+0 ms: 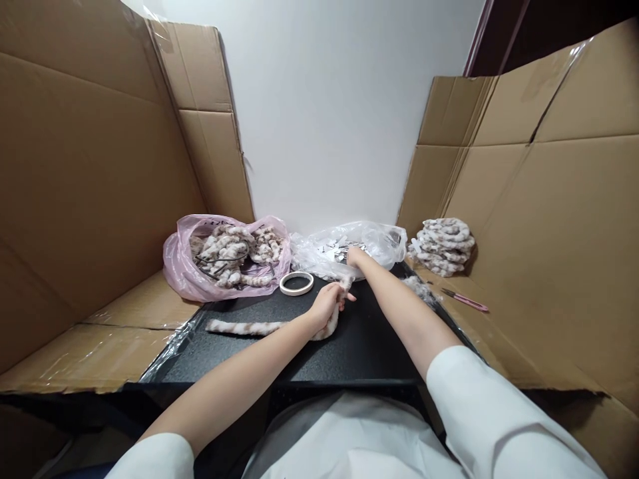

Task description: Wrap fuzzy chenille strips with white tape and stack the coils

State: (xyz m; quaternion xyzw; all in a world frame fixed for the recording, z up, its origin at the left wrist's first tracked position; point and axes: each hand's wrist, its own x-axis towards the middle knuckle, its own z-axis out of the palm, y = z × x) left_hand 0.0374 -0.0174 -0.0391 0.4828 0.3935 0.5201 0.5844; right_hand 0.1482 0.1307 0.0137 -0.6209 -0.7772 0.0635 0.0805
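My left hand point(327, 305) is closed around a fluffy white-and-brown plush strip point(252, 327). One end of the strip sticks up past the fingers; the rest bends below the hand and lies leftward on the black tabletop point(200, 359). My right hand point(354, 257) reaches into an open clear plastic bag point(387, 246) at the back of the table. Small flat white and silvery pieces point(335, 249) lie in that bag, beside the hand. The right fingers are hidden among them, so their grip does not show.
A roll of tape point(296, 284) lies left of my hands. Behind it, a pink plastic bag point(174, 273) holds more plush strips and dark cords. At right are a stack of plush coils point(444, 246) and pink-handled thread snips point(466, 301). Cardboard walls point(564, 219) stand on both sides.
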